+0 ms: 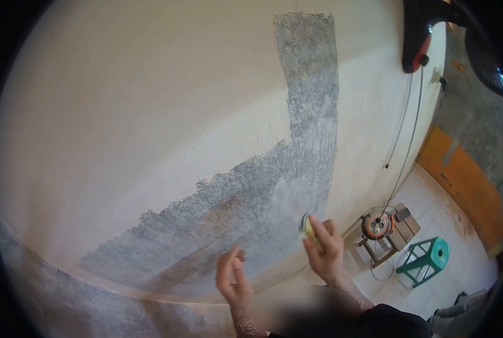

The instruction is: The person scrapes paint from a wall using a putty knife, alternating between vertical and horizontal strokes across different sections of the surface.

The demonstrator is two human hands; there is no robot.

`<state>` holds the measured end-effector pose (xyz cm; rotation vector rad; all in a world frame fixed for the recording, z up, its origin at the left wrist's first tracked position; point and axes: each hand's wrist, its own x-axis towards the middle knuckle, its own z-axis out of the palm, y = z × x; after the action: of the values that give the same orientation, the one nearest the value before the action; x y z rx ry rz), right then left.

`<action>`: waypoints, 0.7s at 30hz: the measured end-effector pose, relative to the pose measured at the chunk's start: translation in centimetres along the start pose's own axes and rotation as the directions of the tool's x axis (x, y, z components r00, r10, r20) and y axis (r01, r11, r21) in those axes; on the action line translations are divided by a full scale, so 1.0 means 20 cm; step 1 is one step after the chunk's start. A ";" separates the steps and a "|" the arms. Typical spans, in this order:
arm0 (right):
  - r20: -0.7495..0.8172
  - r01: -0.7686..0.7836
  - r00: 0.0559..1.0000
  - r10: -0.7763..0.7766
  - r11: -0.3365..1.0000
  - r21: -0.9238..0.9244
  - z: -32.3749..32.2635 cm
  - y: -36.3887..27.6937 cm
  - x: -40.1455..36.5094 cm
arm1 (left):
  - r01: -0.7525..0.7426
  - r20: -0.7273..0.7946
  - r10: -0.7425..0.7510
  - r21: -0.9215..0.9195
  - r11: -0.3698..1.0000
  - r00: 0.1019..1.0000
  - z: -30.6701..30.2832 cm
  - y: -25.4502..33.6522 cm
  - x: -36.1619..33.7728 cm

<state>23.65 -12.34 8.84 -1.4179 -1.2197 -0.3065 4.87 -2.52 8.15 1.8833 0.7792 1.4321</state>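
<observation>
One pad only: sanding pad (pixel 308 228) pinched in right hand (pixel 326 250), against grey patch (pixel 251 203) spreading leftward; left hand (pixel 233 279) loosely curled, empty, lower-left.

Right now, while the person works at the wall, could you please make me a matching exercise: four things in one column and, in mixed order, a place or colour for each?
1 plastic stool
2 cable reel
3 pad
4 rough patch

a grey, on the wall
b in the right hand
c green, on the floor tiles
d orange, on the wooden stand

Pairs: 1-c, 2-d, 3-b, 4-a
</observation>
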 end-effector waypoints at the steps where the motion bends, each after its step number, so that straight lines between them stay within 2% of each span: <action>1: -0.016 -0.041 0.999 0.040 0.996 -0.083 -0.01 -0.04 0.02 | 0.051 -0.045 -0.050 0.036 0.998 0.998 -0.07 -0.03 -0.01; 4: -0.079 -0.144 0.989 0.127 0.953 -0.267 -0.04 -0.13 0.16 | 0.041 -0.260 -0.042 -0.012 0.999 0.965 -0.21 -0.07 0.04; 7: -0.089 -0.165 0.986 0.142 0.913 -0.372 -0.03 -0.20 0.24 | -0.005 -0.361 -0.002 -0.018 1.000 0.933 -0.32 -0.11 0.09; 10: -0.078 -0.133 0.991 0.110 0.897 -0.421 -0.04 -0.18 0.24 | 0.123 -0.352 -0.112 0.011 0.992 0.929 -0.36 -0.15 0.12; 13: -0.099 -0.116 0.992 0.080 0.887 -0.447 -0.07 -0.18 0.27 | 0.071 -0.370 -0.069 -0.007 0.997 0.926 -0.37 -0.21 0.12; 16: -0.130 -0.092 0.991 0.031 0.864 -0.494 -0.11 -0.18 0.31 | 0.105 -0.387 -0.104 -0.019 0.994 0.916 -0.40 -0.26 0.14; 19: -0.151 -0.060 0.988 -0.024 0.846 -0.530 -0.14 -0.16 0.32 | 0.078 -0.410 -0.138 -0.161 0.984 0.901 -0.41 -0.29 0.16; 21: -0.152 -0.057 0.988 -0.030 0.845 -0.532 -0.13 -0.13 0.28 | 0.100 -0.407 -0.151 -0.144 0.984 0.901 -0.42 -0.29 0.16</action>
<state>25.16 -12.44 15.36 -1.8398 -1.0330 -0.7838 -2.93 4.71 7.24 1.4222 0.9700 1.7820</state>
